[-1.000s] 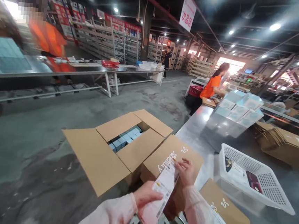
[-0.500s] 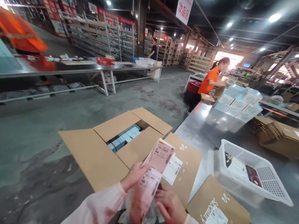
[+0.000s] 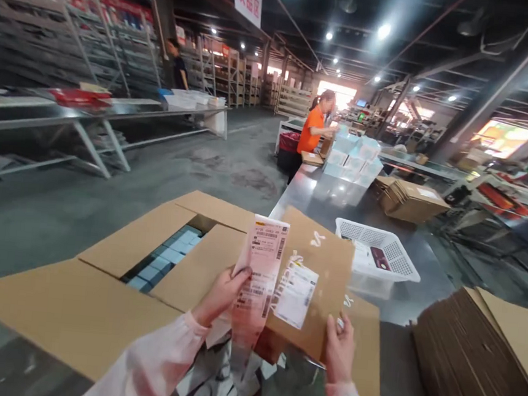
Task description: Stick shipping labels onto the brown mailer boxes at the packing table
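Shipping-label strip (image 3: 261, 259) pinched in left hand (image 3: 221, 293), hiding part of cardboard box (image 3: 328, 277) clasped at edge by right hand (image 3: 341, 346); open carton (image 3: 126, 241) at left, stacked cardboard (image 3: 467, 357) right, plastic basket (image 3: 367, 233) beyond on bench (image 3: 308, 196).

The metal table (image 3: 305, 195), shiny enough to mirror the lamps, carries a stack of pale blue boxes (image 3: 353, 159) towards its far end and, nearer, a white perforated basket (image 3: 401, 268). Across the grey floor (image 3: 220, 166), a long bench (image 3: 128, 107) bears something red (image 3: 81, 97) (too blurred to name) and white bins (image 3: 187, 100).
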A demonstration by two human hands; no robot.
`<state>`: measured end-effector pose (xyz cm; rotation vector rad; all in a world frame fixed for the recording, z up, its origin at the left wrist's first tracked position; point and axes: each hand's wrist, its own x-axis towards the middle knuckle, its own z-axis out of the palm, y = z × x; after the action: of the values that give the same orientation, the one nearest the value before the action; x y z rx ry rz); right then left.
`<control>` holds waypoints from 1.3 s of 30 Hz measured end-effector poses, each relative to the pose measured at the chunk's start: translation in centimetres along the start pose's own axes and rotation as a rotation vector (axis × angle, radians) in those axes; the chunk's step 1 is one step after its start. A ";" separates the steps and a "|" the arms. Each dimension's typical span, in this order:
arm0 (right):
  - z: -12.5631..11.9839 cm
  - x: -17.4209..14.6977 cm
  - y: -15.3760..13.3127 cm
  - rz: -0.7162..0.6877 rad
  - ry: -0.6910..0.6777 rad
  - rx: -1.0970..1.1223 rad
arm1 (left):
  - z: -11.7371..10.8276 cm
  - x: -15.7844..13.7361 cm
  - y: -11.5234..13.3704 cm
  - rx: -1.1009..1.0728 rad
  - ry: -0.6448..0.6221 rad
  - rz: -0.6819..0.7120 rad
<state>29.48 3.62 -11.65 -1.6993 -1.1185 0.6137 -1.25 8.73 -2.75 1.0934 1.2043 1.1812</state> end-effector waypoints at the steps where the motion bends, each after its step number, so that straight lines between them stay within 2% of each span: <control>1: -2.9 0.4 0.0 0.100 0.101 -0.012 | 0.0 -1.0 0.8 -0.118 -0.056 -0.064; 3: -8.0 1.4 0.0 0.241 0.197 -0.157 | -0.3 -2.7 1.8 -0.208 -0.126 -0.160; 4: -9.7 1.7 -0.1 0.278 0.207 -0.254 | -0.6 -3.4 1.9 -0.206 -0.139 -0.185; 6: -10.4 1.6 -1.1 0.261 0.151 -0.378 | -0.9 -4.6 1.5 -0.163 -0.137 -0.212; 8: -7.6 -0.1 -3.1 0.140 -0.033 -0.276 | -0.7 -5.5 0.6 -0.099 -0.156 -0.207; 9: -5.2 -1.5 -4.4 0.065 -0.163 -0.116 | -0.3 -5.9 0.1 -0.067 -0.204 -0.196; 11: 0.1 -4.7 -7.3 -0.041 -0.521 0.255 | 0.6 -6.6 -0.5 -0.012 -0.375 -0.155; 13: 4.7 -7.8 -9.7 -0.066 -0.606 0.435 | 1.4 -6.9 -0.5 -0.026 -0.464 -0.086; 14: 6.3 -9.0 -10.6 -0.064 -0.600 0.467 | 1.5 -6.9 -0.4 -0.071 -0.426 -0.042; 17: 8.5 -10.3 -12.0 -0.069 -0.599 0.416 | 1.1 -6.4 0.0 -0.237 -0.127 0.031; 18: 8.6 -9.9 -12.3 -0.087 -0.618 0.395 | 0.9 -6.3 0.0 -0.262 -0.065 0.026; 22: 8.1 -6.0 -14.2 -0.183 -0.602 0.314 | 0.6 -6.0 -1.1 -0.212 0.019 -0.001; 24: 7.9 -4.2 -15.4 -0.199 -0.674 0.242 | 1.2 -6.1 -2.0 -0.184 0.123 0.004; 28: 8.0 -2.7 -16.5 -0.095 -0.863 0.178 | 2.6 -6.1 -3.3 -0.191 0.331 0.031; 31: 8.6 -2.6 -15.7 -0.075 -0.948 0.147 | 2.8 -6.1 -3.9 -0.175 0.347 0.054; 34: 9.2 -2.9 -14.5 -0.122 -0.838 0.102 | 2.3 -6.0 -4.8 -0.107 0.303 0.030; 39: 9.8 -3.8 -13.3 -0.228 -0.741 -0.013 | 1.8 -5.7 -6.2 -0.093 0.449 -0.022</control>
<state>14.66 5.98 -3.75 -1.3415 -1.8002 1.1341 1.02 2.56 -8.33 0.7630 1.4781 1.5001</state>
